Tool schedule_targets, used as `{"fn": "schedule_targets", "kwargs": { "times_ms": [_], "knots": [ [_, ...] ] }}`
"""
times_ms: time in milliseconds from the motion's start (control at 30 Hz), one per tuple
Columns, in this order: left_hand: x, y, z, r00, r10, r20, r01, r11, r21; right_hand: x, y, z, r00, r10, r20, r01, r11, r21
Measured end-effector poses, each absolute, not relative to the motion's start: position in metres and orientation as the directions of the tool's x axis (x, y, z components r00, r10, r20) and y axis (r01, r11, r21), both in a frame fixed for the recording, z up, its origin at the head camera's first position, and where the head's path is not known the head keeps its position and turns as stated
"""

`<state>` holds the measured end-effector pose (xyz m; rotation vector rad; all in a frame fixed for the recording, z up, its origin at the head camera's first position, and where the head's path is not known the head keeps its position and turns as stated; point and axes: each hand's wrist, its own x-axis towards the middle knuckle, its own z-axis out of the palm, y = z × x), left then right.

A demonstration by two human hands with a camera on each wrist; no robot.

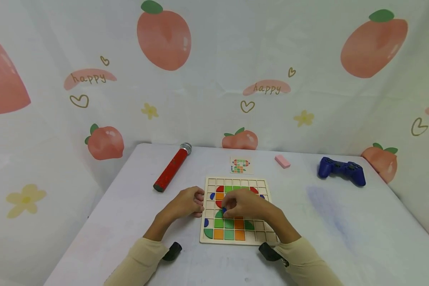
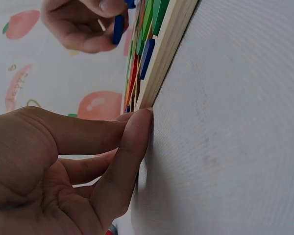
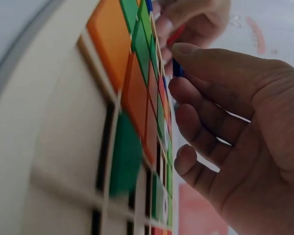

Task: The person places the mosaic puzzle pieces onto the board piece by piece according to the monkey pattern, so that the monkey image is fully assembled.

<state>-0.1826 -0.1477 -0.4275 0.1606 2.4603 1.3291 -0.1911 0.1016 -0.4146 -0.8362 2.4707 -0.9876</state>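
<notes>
A wooden grid board [image 1: 232,242] lies on the table, partly filled with red, orange, green and blue pieces. My left hand [image 1: 189,202] pinches the board's left edge between thumb and finger, as the left wrist view shows close up. Over the middle of the board, my right hand [image 1: 246,204] pinches a small blue piece [image 2: 118,29] just above the grid. Another bit of blue [image 2: 131,4] shows by its fingertips; I cannot tell whether it is held. Part of the board is hidden under the right hand. Green [image 3: 125,154] and orange tiles [image 3: 110,41] sit in its cells.
Behind the board lies a card [image 1: 241,165] with a coloured pattern. A red microphone [image 1: 171,169] is at the back left. A pink block [image 1: 282,161] and a blue game controller [image 1: 341,171] are at the back right, before a printed curtain [image 1: 207,95].
</notes>
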Motion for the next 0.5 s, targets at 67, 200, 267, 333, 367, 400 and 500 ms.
{"fn": "schedule_targets", "kwargs": {
  "times_ms": [67, 200, 267, 333, 367, 400, 500],
  "knots": [
    [-0.183, -0.148, -0.427, -0.935, 0.26, -0.242, -0.06, 0.555, 0.83, -0.192, 0.095, -0.416, -0.758, -0.646, -0.094, -0.404, 0.577, -0.71],
    [-0.182, -0.149, -0.427, -0.932, 0.265, -0.246, -0.062, 0.552, 0.832, -0.192, 0.083, -0.418, -0.746, -0.661, -0.078, -0.426, 0.563, -0.708],
    [-0.182, -0.149, -0.427, -0.932, 0.264, -0.248, -0.066, 0.55, 0.833, -0.191, 0.078, -0.419, -0.74, -0.669, -0.073, -0.433, 0.557, -0.709],
    [-0.182, -0.149, -0.427, -0.932, 0.266, -0.246, -0.063, 0.549, 0.834, -0.191, 0.074, -0.419, -0.736, -0.673, -0.067, -0.442, 0.554, -0.706],
    [-0.182, -0.149, -0.427, -0.932, 0.265, -0.246, -0.064, 0.548, 0.834, -0.191, 0.071, -0.419, -0.735, -0.675, -0.063, -0.446, 0.552, -0.705],
    [-0.181, -0.149, -0.426, -0.933, 0.266, -0.244, -0.062, 0.548, 0.834, -0.191, 0.069, -0.419, -0.735, -0.676, -0.059, -0.45, 0.55, -0.704],
    [-0.181, -0.149, -0.426, -0.934, 0.267, -0.236, -0.055, 0.547, 0.835, -0.191, 0.064, -0.419, -0.734, -0.677, -0.053, -0.453, 0.545, -0.705]
  ]
}}
